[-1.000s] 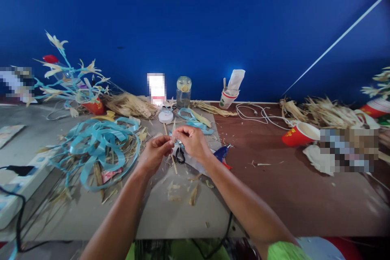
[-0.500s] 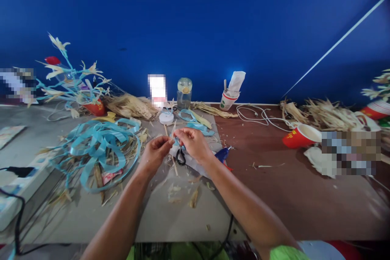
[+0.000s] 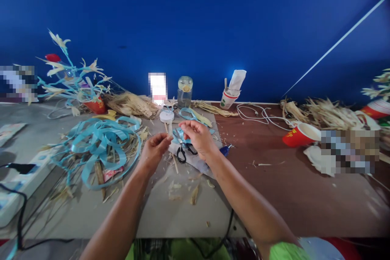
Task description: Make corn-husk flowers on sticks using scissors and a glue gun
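Between the thumb and fingertips of my left hand (image 3: 157, 149) is a pale strip of dried husk (image 3: 170, 128), standing upright. My right hand (image 3: 198, 136) is a short way to the right, its thumb and fingers pinched together; whether anything thin is in them is too small to make out. Black-handled scissors (image 3: 181, 155) lie on the table under and between my hands. Light blue ribbon (image 3: 179, 133) lies behind the scissors. A blue glue gun (image 3: 225, 150) shows partly beyond my right wrist.
Tangled blue ribbon (image 3: 106, 146) and husk scraps cover the left side. Behind it stands a red cup with blue-stemmed husk flowers (image 3: 96, 105). A bottle (image 3: 185, 92), a white cup (image 3: 228, 99) and cables line the wall. A red paper cup (image 3: 300, 135) lies tipped at right.
My right hand has drawn away from my left, to the right, and a gap has opened between them. More of the scissors shows. The left hand still pinches the husk strip.
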`<action>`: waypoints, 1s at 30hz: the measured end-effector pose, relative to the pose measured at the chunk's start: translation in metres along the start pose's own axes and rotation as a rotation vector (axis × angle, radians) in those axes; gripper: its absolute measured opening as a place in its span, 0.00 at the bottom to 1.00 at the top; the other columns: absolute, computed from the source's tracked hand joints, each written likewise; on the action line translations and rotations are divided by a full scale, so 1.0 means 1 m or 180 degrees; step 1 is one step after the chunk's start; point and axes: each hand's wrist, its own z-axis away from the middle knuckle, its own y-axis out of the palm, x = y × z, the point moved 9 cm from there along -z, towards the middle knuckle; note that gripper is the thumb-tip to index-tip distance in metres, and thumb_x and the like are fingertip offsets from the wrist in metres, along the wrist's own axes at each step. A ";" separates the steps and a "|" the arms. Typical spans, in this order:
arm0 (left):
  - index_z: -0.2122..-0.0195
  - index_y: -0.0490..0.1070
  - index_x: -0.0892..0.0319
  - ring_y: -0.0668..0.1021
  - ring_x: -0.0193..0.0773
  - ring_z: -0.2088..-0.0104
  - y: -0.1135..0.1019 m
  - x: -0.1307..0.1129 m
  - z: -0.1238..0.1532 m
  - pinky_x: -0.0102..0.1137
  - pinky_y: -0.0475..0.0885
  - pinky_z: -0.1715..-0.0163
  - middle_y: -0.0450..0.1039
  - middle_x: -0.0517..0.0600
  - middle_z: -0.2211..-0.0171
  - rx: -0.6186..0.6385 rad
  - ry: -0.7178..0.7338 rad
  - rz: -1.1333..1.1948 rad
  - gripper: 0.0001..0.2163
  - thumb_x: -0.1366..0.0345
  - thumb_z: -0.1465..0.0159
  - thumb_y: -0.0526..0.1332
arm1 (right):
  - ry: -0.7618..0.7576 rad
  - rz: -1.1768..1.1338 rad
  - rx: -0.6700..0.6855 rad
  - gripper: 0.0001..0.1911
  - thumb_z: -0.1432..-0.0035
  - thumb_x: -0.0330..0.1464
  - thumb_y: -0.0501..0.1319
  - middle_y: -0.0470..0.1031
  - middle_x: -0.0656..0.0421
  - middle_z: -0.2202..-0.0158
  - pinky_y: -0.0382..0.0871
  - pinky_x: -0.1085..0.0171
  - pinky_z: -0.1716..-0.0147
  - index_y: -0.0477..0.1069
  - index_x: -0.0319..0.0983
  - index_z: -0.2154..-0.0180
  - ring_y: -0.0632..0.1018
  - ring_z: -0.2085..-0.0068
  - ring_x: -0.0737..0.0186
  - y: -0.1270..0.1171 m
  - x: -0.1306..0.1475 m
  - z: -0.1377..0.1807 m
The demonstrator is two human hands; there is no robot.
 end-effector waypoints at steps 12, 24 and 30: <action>0.72 0.71 0.62 0.64 0.27 0.80 -0.032 -0.013 -0.003 0.24 0.56 0.80 0.64 0.43 0.81 -0.0803 0.0421 0.0067 0.11 0.59 0.48 0.65 | -0.0500 0.1108 0.0209 0.13 0.48 0.35 0.57 0.74 0.57 0.68 0.66 0.67 0.69 0.71 0.34 0.62 0.72 0.70 0.67 -0.008 0.022 -0.001; 0.73 0.67 0.61 0.63 0.25 0.82 -0.078 -0.044 0.014 0.23 0.58 0.81 0.61 0.41 0.83 -0.2166 0.1606 0.0595 0.09 0.62 0.48 0.65 | -0.0372 0.2758 0.1186 0.15 0.43 0.34 0.57 0.77 0.52 0.57 0.64 0.66 0.61 0.71 0.37 0.54 0.76 0.57 0.59 0.045 0.011 0.018; 0.73 0.66 0.60 0.64 0.25 0.82 -0.080 -0.044 0.015 0.23 0.59 0.81 0.62 0.41 0.82 -0.2232 0.1578 0.0648 0.10 0.61 0.48 0.65 | -0.0517 0.3456 0.1402 0.15 0.40 0.35 0.53 0.76 0.50 0.54 0.64 0.64 0.58 0.70 0.38 0.54 0.76 0.54 0.57 0.059 0.009 0.018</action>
